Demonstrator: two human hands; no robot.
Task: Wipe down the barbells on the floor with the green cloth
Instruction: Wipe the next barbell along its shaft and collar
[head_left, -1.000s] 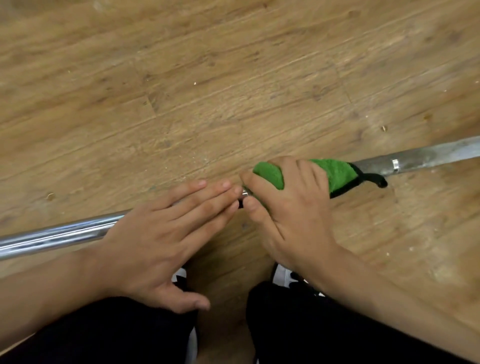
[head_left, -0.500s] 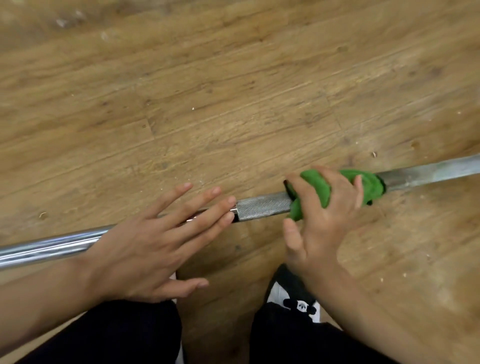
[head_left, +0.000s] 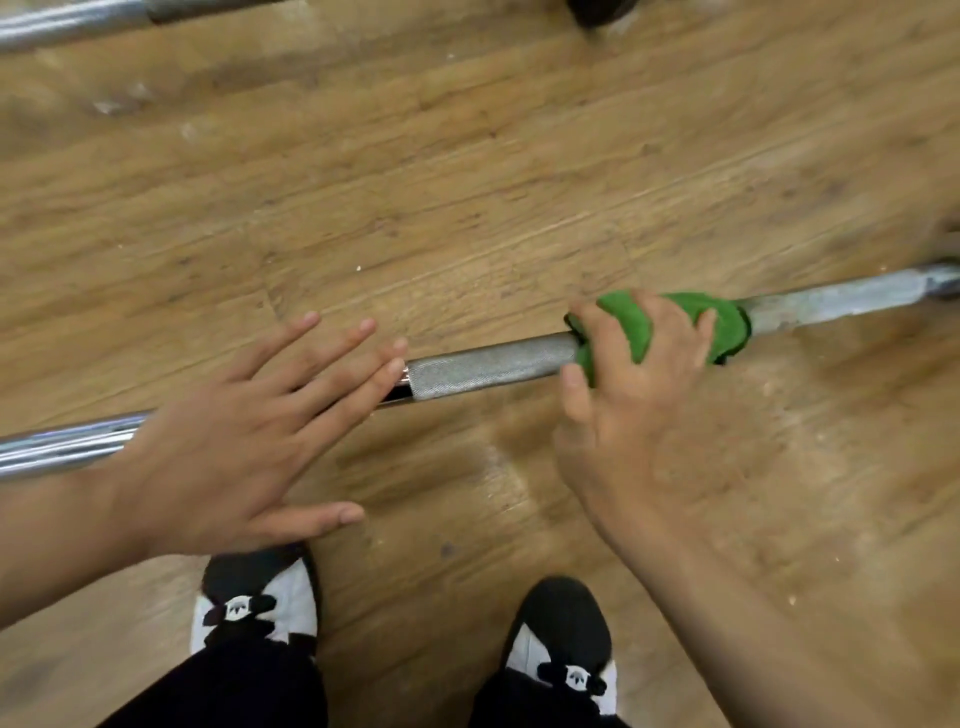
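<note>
Head view: at 11 o'clock a second bar (head_left: 67, 23) is seen lying on the wooden floor (head_left: 467, 182), with only a short chromed stretch of it shown. At 9 o'clock the barbell (head_left: 488, 364) enters from the left edge as a polished shaft and is laid across the boards, rising slightly toward 3 o'clock. The left hand (head_left: 244, 436) is spread over this shaft at about 8 o'clock, with the fingers straight and splayed toward 2 o'clock and the thumb stretched out sideways. Nothing is gripped by it, and it cannot be told whether the palm is pressed on the metal or held just above it. Below it, at 7 o'clock, the black-and-white left shoe (head_left: 260, 597) is planted on the floor. Just past the fingertips, near the centre, a knurled grey section of the barbell is left bare. The right shoe (head_left: 566, 634) is seen at 5 o'clock. At 12 o'clock a dark object (head_left: 597, 10) is cut off by the top edge and cannot be identified. Toward 3 o'clock the right hand (head_left: 639, 384) is closed over the green cloth (head_left: 675, 322), which is wrapped around the barbell. The fingers are curled over the top of the cloth and the thumb is set at its near side. Beyond the cloth a duller, scuffed stretch of bar is shown reaching the right edge, where a thicker collar is blurred.
</note>
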